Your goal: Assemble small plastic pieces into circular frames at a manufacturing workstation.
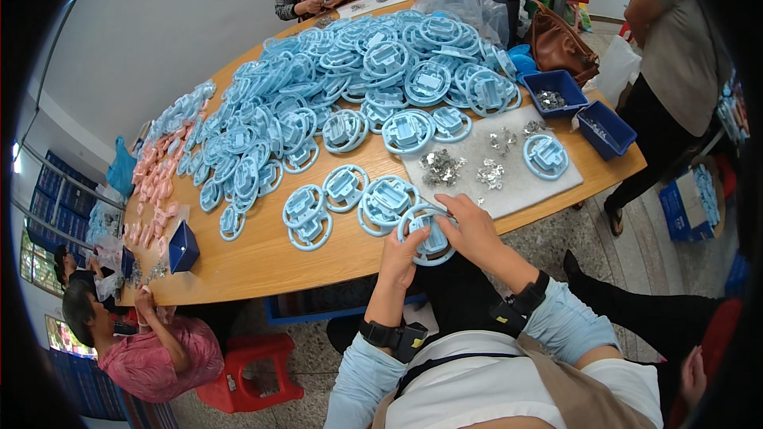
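At the table's near edge I hold a light-blue ring-shaped plastic part [436,248] with a moulded block across its middle. My left hand [400,259] grips its left side, thumb over the rim. The fingers of my right hand [470,227] press on its top right; whether they pinch a small metal piece cannot be made out. Just beyond lie more such rings [389,200], some overlapping. To the right a white board [517,200] bears loose heaps of small silvery metal pieces [442,168] and one single blue ring [546,156].
A large pile of blue rings [350,63] covers the far table [262,274]. Pink parts [155,171] lie at the left. Blue bins [606,129] stand at the right corner by a brown bag [556,44]. Co-workers sit at the far side and left; another person stands at right.
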A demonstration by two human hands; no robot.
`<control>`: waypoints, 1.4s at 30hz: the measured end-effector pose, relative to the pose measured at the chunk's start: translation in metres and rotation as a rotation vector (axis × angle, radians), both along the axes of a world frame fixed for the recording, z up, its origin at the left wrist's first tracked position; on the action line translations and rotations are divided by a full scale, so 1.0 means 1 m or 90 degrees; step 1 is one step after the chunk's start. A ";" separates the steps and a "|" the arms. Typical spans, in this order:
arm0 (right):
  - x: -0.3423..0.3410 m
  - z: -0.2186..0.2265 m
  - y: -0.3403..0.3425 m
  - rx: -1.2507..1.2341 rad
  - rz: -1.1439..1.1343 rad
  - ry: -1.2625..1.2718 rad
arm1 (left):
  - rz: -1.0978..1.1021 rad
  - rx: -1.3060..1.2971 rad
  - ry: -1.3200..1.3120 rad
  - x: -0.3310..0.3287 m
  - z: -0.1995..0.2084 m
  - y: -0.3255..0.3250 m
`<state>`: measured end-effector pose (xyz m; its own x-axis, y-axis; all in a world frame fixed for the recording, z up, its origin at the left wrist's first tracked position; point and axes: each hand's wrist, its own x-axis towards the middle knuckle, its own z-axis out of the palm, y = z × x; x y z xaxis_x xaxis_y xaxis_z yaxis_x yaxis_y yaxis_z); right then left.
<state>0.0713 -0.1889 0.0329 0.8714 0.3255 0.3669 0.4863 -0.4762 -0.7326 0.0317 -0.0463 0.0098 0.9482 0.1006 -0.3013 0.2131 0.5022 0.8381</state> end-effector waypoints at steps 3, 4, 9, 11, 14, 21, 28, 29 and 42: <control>-0.021 0.004 -0.005 -0.103 -0.038 -0.021 | 0.016 -0.030 0.005 0.000 -0.001 0.002; -0.026 0.001 -0.009 -0.154 -0.010 -0.015 | 0.013 -0.031 0.014 0.001 -0.003 0.003; -0.038 -0.001 -0.011 -0.237 0.020 -0.064 | 0.002 -0.038 0.025 0.001 -0.005 0.004; -0.038 0.000 -0.010 -0.255 0.016 -0.084 | 0.004 -0.040 0.026 0.000 -0.003 0.003; -0.040 0.001 -0.009 -0.269 0.004 -0.105 | 0.020 -0.055 0.020 0.001 -0.001 0.000; -0.039 0.004 -0.004 -0.345 0.015 -0.189 | 0.005 -0.025 0.014 0.001 -0.006 0.003; -0.033 0.010 -0.001 -0.414 0.057 -0.143 | -0.025 -0.011 0.026 0.001 -0.001 0.008; -0.032 0.008 -0.005 -0.384 0.069 -0.130 | -0.024 -0.020 0.019 0.001 -0.001 0.007; -0.023 0.012 -0.031 0.260 0.299 0.365 | -0.305 -0.118 0.089 -0.049 0.012 0.033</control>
<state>0.0484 -0.2203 0.0451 0.7658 0.6385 0.0767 0.0676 0.0387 -0.9970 -0.0175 -0.0132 0.0223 0.8245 -0.4004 -0.3998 0.5580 0.4579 0.6921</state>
